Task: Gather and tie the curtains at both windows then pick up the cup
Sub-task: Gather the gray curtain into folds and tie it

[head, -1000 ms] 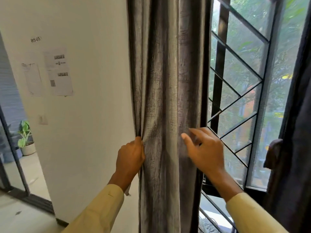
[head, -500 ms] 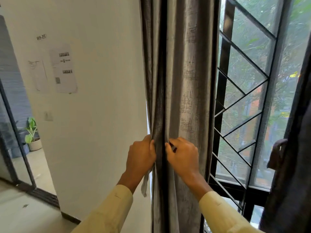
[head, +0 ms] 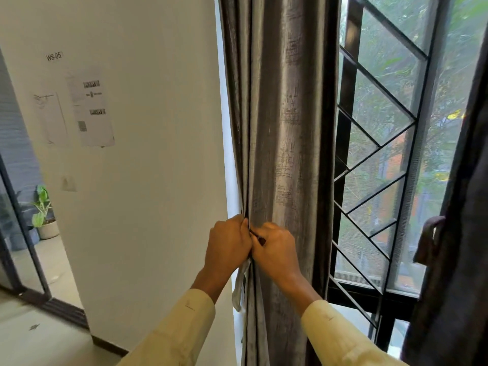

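Right hand [head: 277,250] closer, curtain [head: 286,128] between fingers [head: 266,229]

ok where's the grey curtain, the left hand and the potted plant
grey curtain [head: 290,128]: head view, on the broad front fold, upper half
left hand [head: 228,241]: head view, on the back of the hand
potted plant [head: 49,229]: head view, on its pale pot

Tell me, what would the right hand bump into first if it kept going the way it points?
Probably the left hand: the right hand points up and left across the grey curtain it pinches, and the two hands look to be touching there. Depth is hard to judge.
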